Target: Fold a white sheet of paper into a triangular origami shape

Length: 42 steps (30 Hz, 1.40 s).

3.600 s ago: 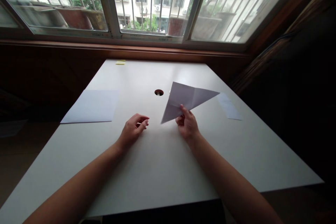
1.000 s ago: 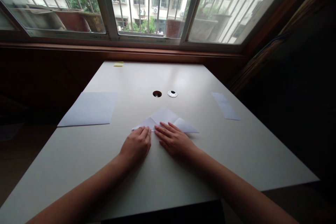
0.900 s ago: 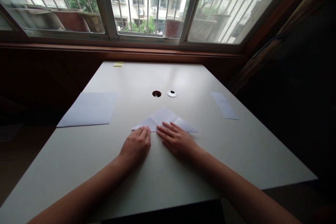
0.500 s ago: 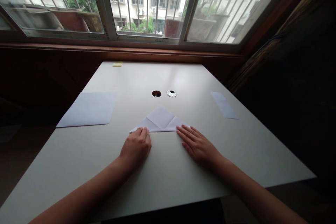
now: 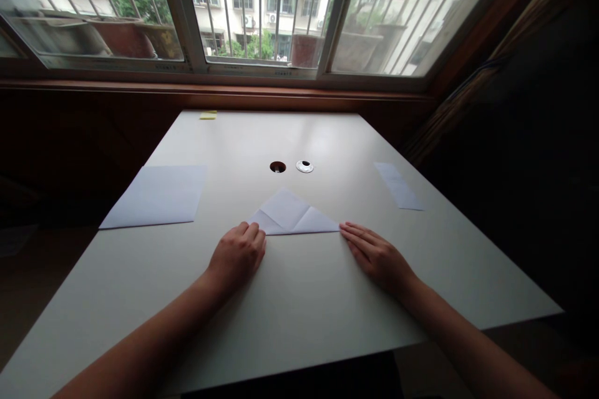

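A white sheet folded into a flat triangle (image 5: 292, 217) lies on the white table (image 5: 299, 299) in front of me. My left hand (image 5: 236, 255) rests palm down with its fingers curled loosely, fingertips pressing the triangle's left corner. My right hand (image 5: 377, 255) lies flat with fingers stretched out, its fingertips just at the triangle's right tip. Neither hand grips anything.
A flat white sheet (image 5: 156, 196) lies at the table's left edge. A narrow paper strip (image 5: 399, 185) sits at the right. A cable hole (image 5: 277, 166) and its round cap (image 5: 304, 166) are behind the triangle. A yellow note (image 5: 208, 115) lies at the far edge under the window.
The triangle, held up in my right hand earlier, now lies flat. My right hand has slid rightward along its bottom edge to the right tip. My left hand stayed on the left corner.
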Each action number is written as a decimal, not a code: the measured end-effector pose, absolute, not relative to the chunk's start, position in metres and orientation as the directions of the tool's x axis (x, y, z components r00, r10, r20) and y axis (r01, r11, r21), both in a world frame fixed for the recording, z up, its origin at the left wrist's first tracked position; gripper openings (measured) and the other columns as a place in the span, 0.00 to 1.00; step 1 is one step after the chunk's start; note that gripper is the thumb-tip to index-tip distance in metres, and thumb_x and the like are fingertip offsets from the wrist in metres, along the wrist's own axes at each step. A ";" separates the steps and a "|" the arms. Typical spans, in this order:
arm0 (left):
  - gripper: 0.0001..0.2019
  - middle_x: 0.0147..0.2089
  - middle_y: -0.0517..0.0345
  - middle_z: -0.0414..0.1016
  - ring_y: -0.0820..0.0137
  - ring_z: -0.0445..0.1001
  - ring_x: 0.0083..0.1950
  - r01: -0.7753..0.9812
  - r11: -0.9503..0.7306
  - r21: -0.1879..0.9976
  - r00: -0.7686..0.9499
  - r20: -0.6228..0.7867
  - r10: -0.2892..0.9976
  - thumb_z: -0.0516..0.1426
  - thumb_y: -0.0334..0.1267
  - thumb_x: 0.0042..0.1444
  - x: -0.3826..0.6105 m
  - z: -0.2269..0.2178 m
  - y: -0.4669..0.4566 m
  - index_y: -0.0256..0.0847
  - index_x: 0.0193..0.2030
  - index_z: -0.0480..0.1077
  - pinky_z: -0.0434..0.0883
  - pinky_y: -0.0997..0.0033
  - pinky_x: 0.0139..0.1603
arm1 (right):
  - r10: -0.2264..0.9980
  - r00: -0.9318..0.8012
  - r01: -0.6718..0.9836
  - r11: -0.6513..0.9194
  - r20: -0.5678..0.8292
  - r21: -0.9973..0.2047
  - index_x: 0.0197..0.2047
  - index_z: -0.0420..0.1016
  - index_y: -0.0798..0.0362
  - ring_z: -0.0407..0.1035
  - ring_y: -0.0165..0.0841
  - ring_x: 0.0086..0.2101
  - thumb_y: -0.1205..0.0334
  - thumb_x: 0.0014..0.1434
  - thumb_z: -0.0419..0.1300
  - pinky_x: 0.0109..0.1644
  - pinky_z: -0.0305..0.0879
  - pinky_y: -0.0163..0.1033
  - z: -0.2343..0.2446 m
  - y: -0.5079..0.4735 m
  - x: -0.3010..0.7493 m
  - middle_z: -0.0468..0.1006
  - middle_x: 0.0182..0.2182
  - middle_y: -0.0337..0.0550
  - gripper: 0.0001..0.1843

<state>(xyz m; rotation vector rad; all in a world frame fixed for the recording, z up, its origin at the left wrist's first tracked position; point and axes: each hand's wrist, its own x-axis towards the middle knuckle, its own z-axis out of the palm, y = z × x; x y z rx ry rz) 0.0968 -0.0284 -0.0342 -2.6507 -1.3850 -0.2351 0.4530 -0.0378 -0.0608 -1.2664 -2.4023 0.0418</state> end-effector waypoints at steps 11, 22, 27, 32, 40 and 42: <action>0.18 0.54 0.47 0.68 0.60 0.66 0.50 0.755 -0.647 0.108 0.603 0.275 0.749 0.51 0.42 0.66 0.077 -0.051 0.002 0.41 0.61 0.66 0.69 0.56 0.54 | 0.857 -0.359 0.752 0.501 0.370 -0.428 0.61 0.68 0.45 0.71 0.42 0.50 0.58 0.64 0.59 0.57 0.70 0.52 -0.062 -0.012 0.456 0.78 0.50 0.45 0.22; 0.16 0.55 0.49 0.70 0.61 0.66 0.53 0.724 -0.672 0.154 0.619 0.284 0.732 0.53 0.40 0.66 0.072 -0.049 0.006 0.42 0.58 0.68 0.68 0.57 0.56 | 0.823 -0.391 0.716 0.553 0.413 -0.425 0.52 0.77 0.44 0.73 0.41 0.46 0.54 0.65 0.58 0.52 0.73 0.49 -0.068 0.005 0.449 0.78 0.47 0.46 0.14; 0.15 0.54 0.49 0.71 0.61 0.66 0.54 0.738 -0.657 0.152 0.604 0.284 0.744 0.54 0.40 0.65 0.068 -0.048 0.007 0.43 0.57 0.69 0.69 0.58 0.55 | 0.781 -0.458 0.690 0.613 0.425 -0.385 0.52 0.77 0.44 0.72 0.40 0.46 0.56 0.65 0.58 0.51 0.73 0.49 -0.065 0.009 0.439 0.78 0.48 0.46 0.13; 0.17 0.54 0.49 0.71 0.59 0.66 0.55 0.749 -0.645 0.151 0.594 0.278 0.755 0.55 0.43 0.64 0.065 -0.046 0.007 0.43 0.58 0.69 0.68 0.57 0.56 | 0.743 -0.529 0.682 0.660 0.410 -0.316 0.55 0.75 0.44 0.70 0.40 0.47 0.58 0.65 0.58 0.50 0.72 0.48 -0.058 0.007 0.428 0.76 0.50 0.46 0.16; 0.18 0.55 0.48 0.70 0.57 0.66 0.55 0.786 -0.607 0.118 0.561 0.280 0.779 0.54 0.47 0.64 0.066 -0.044 0.005 0.45 0.58 0.69 0.69 0.55 0.54 | 0.653 -0.670 0.650 0.746 0.353 -0.144 0.55 0.76 0.42 0.70 0.37 0.41 0.54 0.66 0.57 0.48 0.68 0.47 -0.055 0.010 0.413 0.77 0.52 0.45 0.16; 0.18 0.59 0.47 0.67 0.56 0.64 0.59 0.786 -0.607 0.115 0.556 0.295 0.777 0.55 0.47 0.64 0.067 -0.044 0.005 0.45 0.58 0.69 0.68 0.53 0.57 | 0.647 -0.680 0.655 0.747 0.345 -0.112 0.55 0.75 0.41 0.69 0.38 0.43 0.53 0.65 0.58 0.50 0.67 0.48 -0.054 0.011 0.408 0.77 0.52 0.44 0.17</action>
